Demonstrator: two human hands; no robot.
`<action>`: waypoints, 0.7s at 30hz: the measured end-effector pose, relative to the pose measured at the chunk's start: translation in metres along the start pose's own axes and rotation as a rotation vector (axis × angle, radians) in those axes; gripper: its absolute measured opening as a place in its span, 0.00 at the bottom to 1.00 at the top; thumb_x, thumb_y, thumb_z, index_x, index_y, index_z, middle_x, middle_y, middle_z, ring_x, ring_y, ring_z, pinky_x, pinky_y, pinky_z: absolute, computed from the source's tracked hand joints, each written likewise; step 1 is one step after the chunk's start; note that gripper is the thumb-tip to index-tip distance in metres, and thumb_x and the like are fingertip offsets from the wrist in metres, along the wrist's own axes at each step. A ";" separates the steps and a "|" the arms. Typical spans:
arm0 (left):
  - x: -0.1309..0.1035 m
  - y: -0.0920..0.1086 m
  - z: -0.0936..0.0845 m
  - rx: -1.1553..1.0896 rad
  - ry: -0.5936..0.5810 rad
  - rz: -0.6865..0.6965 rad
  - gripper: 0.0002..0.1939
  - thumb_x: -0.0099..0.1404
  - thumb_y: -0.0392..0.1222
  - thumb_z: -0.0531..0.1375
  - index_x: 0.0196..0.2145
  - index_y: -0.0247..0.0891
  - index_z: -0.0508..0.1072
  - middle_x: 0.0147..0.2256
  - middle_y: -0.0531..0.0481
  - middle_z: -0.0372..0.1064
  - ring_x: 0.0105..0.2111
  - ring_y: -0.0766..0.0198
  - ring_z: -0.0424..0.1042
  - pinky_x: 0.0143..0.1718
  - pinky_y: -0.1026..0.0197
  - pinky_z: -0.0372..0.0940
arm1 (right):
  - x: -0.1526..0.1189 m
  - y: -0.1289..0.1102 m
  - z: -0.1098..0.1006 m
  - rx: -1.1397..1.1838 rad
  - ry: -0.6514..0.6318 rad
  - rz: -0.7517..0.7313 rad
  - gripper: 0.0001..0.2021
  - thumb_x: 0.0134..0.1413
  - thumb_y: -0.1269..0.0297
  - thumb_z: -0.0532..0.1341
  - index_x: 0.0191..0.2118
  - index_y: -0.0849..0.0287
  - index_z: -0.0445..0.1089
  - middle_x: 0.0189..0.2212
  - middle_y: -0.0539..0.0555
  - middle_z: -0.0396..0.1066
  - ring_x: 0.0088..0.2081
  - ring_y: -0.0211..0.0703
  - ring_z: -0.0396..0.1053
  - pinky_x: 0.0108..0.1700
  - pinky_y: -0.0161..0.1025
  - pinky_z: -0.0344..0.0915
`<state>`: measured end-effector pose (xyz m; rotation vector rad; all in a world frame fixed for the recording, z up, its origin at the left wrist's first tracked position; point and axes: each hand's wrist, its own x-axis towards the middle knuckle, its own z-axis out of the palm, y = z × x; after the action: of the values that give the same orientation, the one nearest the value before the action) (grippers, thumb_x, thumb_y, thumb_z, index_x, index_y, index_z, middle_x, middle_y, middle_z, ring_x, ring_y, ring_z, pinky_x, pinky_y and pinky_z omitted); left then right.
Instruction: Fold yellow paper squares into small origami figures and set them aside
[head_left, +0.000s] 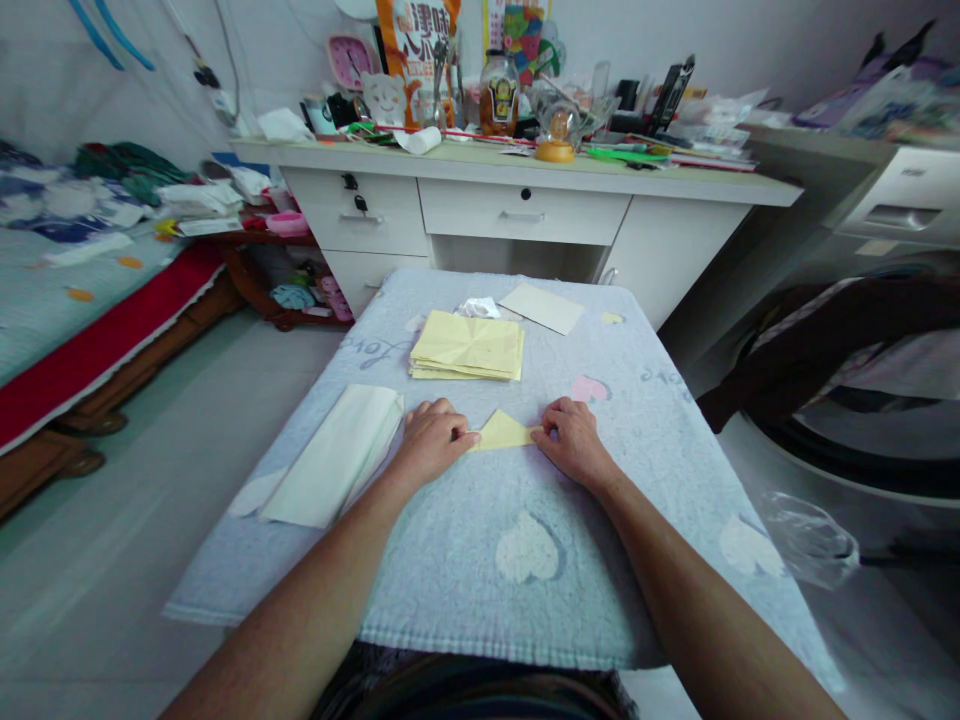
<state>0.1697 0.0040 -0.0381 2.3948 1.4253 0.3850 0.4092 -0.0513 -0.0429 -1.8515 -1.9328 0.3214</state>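
Observation:
A small folded yellow paper (502, 431), shaped like a low triangle with its peak pointing away from me, lies on the blue patterned cloth (465, 560). My left hand (436, 440) pinches its left corner between thumb and fingers. At the right corner, my right hand (574, 440) grips the same paper. Beyond the hands sits a stack of creased yellow sheets (469, 345). To the left of my left hand lies a folded pale green-white paper bundle (337, 455).
A pale card (541, 307) and crumpled white paper (478, 308) lie at the cloth's far end. Behind stands a white desk (525, 210) crowded with a jar (499, 92) and other items. A bed (97, 300) is at left, a washing machine (900, 210) at right.

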 end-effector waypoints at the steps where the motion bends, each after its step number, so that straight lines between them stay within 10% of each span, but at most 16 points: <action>1: 0.001 0.000 0.000 0.000 -0.002 0.003 0.13 0.59 0.51 0.60 0.24 0.41 0.73 0.34 0.51 0.67 0.39 0.57 0.64 0.40 0.56 0.54 | 0.000 0.000 0.000 0.000 0.001 -0.001 0.07 0.52 0.65 0.62 0.25 0.59 0.69 0.36 0.55 0.67 0.40 0.46 0.61 0.45 0.43 0.54; 21: 0.007 -0.004 0.000 0.014 0.028 0.044 0.13 0.59 0.51 0.60 0.22 0.41 0.72 0.31 0.50 0.66 0.36 0.59 0.64 0.37 0.58 0.56 | 0.001 0.001 0.003 -0.022 0.033 0.002 0.08 0.51 0.65 0.62 0.23 0.59 0.69 0.35 0.54 0.67 0.39 0.45 0.60 0.43 0.42 0.54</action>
<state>0.1692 0.0118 -0.0391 2.4444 1.3939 0.4224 0.4087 -0.0498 -0.0454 -1.8605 -1.9202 0.2696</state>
